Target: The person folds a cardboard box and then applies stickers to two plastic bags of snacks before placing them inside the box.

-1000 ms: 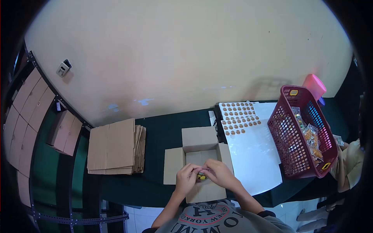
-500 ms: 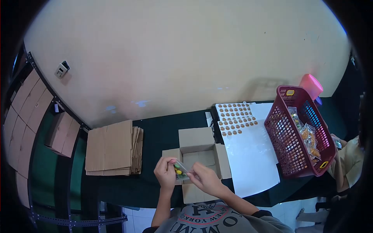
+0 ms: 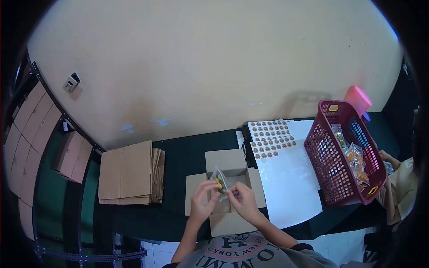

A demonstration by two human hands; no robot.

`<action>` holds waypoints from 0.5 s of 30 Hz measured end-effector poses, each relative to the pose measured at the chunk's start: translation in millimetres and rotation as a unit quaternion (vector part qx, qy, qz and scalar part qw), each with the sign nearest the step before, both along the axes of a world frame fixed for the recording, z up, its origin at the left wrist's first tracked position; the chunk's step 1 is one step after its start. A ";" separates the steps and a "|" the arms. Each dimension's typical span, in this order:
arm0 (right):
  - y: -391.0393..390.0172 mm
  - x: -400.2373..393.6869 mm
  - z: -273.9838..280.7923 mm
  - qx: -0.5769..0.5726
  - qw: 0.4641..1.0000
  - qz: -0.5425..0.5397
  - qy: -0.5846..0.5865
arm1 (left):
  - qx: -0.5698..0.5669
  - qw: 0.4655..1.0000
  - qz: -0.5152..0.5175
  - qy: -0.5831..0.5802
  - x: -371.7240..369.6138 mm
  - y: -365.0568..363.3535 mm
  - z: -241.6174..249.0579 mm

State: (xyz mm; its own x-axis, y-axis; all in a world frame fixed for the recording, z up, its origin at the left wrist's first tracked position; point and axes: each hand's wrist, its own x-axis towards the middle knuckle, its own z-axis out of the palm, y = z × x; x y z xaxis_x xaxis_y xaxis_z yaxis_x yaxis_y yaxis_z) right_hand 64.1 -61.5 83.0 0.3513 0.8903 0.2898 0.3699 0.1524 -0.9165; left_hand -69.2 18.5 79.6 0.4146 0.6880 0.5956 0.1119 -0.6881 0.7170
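At the bottom centre of the frame, the grey shirt (image 3: 277, 258) reads "NEW YORK" in a curve near a large "H"; print on the round stickers (image 3: 271, 132), right of centre, is illegible

Bag (image 3: 220, 181) above box (image 3: 232, 224); basket (image 3: 330, 164) right

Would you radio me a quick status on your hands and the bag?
Right hand pinching clear bag of green and yellow pieces. Left hand beside it, grip unclear. Bag over open carton; nothing visibly blocking.
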 end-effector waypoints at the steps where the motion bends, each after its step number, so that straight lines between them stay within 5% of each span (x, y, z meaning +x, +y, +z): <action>1: 1.3 -1.8 -3.5 0.010 0.999 0.006 0.044 | -0.032 0.996 -0.084 0.012 4.9 -7.4 -0.7; 5: 1.5 -5.1 4.9 -0.021 0.990 0.049 0.132 | -0.087 0.993 -0.064 -0.039 13.9 -11.5 -15.8; 7: 0.9 -6.1 8.2 0.054 0.996 0.068 0.002 | -0.230 0.964 -0.057 -0.116 13.4 -10.3 -30.4; 11: -4.7 -5.0 18.7 0.069 0.991 -0.017 -0.111 | -0.218 0.967 -0.021 -0.129 10.2 -7.0 -32.0; 13: -4.5 -0.4 34.5 0.063 0.950 -0.125 -0.279 | -0.178 0.978 -0.027 -0.103 11.1 -8.2 -22.9; 15: -2.4 10.3 32.1 0.072 0.945 -0.065 -0.311 | -0.139 0.987 -0.033 -0.077 13.4 -9.4 -20.6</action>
